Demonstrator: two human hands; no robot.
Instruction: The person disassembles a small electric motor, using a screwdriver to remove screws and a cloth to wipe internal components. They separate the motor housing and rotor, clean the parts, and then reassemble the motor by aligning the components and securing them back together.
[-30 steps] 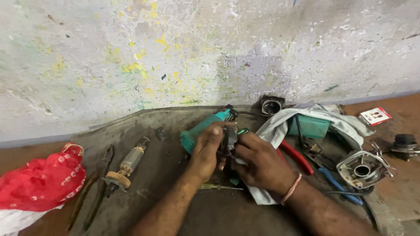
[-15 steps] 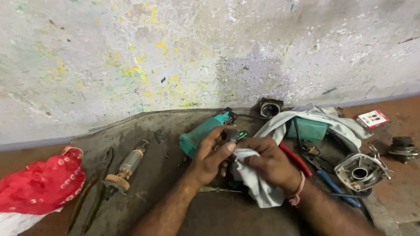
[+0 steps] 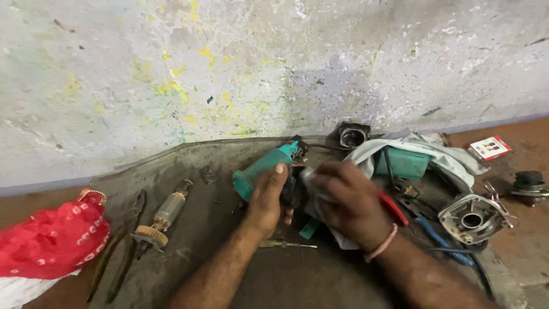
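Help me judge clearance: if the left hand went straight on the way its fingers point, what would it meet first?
Probably the teal tool housing that the left hand already touches; beyond it stands the wall. Depth is unclear.

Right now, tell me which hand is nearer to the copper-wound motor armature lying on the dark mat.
Left. The left hand grips the teal plastic tool housing, just right of the copper-wound motor armature. The right hand, holding a grey cloth, is farther right.
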